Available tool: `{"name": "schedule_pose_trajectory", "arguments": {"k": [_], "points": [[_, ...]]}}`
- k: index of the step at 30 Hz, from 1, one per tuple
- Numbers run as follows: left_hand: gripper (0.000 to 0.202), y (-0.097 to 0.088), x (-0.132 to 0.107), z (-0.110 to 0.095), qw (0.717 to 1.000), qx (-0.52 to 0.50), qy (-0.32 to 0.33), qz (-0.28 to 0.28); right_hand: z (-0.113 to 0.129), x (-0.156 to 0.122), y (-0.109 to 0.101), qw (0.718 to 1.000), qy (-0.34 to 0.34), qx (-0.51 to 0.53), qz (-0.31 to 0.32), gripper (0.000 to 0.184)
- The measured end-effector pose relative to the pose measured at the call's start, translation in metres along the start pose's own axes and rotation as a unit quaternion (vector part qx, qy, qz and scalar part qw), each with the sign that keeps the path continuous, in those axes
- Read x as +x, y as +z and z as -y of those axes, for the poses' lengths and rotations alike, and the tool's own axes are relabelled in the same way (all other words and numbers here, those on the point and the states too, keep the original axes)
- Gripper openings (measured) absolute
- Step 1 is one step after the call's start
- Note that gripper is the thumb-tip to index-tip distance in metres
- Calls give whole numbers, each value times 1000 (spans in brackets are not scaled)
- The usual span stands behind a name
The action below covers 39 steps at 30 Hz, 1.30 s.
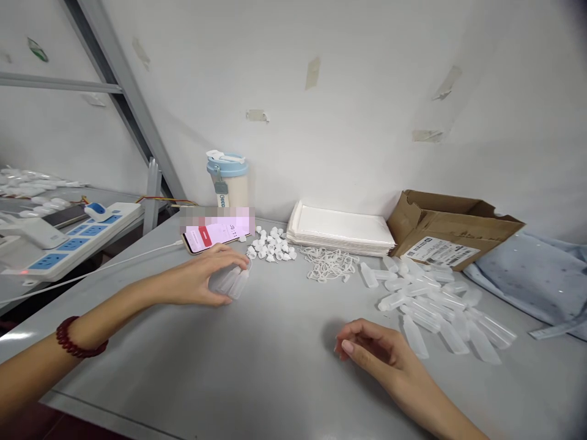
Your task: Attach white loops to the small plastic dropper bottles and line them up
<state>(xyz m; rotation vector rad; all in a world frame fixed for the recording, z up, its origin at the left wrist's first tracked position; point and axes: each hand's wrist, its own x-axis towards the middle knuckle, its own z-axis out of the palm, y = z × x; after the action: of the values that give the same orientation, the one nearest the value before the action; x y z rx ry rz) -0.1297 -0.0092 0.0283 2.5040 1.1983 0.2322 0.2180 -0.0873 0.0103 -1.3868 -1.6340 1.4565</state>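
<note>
My left hand [206,275] lies on the grey table [275,379], its fingers wrapped over a small bunch of clear plastic bottles [232,282]. A red bead bracelet [76,342] circles that wrist. My right hand [373,348] hovers low over the table to the right, fingers loosely curled with nothing visible in them. Just right of it lies a pile of several clear plastic bottles [435,299]. Behind the hands are a heap of small white caps [273,244] and a tangle of thin white rings [328,266].
A phone [215,235] on a white cable lies behind my left hand, with a blue-lidded cup [228,180] by the wall. A stack of white trays [339,229], an open cardboard box [452,229], blue cloth [527,269] and a power strip [77,238] surround the work area.
</note>
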Motion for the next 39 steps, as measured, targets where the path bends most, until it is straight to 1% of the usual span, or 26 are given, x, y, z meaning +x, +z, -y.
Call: {"name": "schedule_pose_trajectory", "arguments": {"k": [3, 7, 17, 21, 24, 26, 28, 30, 33, 36, 37, 38, 39], "points": [[52, 0, 2, -2, 1000, -5, -13, 7, 0, 1, 0, 1000, 3, 6, -2, 26], [47, 0, 3, -4, 999, -14, -29, 19, -1, 1, -1, 1000, 1, -3, 7, 27], [46, 0, -5, 4, 997, -38, -62, 33, -2, 1, -1, 1000, -4, -16, 16, 28], [47, 1, -6, 5, 997, -37, -59, 26, -2, 1, -2, 1000, 2, -18, 14, 28], [53, -3, -7, 3, 998, -30, -43, 17, -1, 1, -2, 1000, -2, -24, 14, 28], [62, -10, -9, -2, 999, -24, -39, 10, 1, 1, -3, 999, -9, -31, 8, 27], [66, -19, -12, -8, 998, -15, -56, -7, 2, 2, -7, 999, -24, -43, -9, 27], [65, -28, -12, -16, 996, -3, -80, -36, 3, 4, -16, 997, -43, -57, -41, 27], [55, -30, 0, -29, 995, 13, -61, -76, 2, 8, -36, 987, -72, -91, -111, 27], [36, -17, 28, -48, 996, 8, -20, -88, -3, 11, -57, 961, -106, -172, -190, 23], [32, -10, 39, -55, 996, 9, 1, -89, -6, 13, -62, 947, -121, -209, -213, 21], [30, -3, 51, -63, 997, 15, 23, -77, -8, 14, -67, 931, -135, -248, -230, 19], [28, 5, 62, -71, 996, 21, 45, -72, -10, 14, -71, 916, -149, -285, -238, 17]]}}
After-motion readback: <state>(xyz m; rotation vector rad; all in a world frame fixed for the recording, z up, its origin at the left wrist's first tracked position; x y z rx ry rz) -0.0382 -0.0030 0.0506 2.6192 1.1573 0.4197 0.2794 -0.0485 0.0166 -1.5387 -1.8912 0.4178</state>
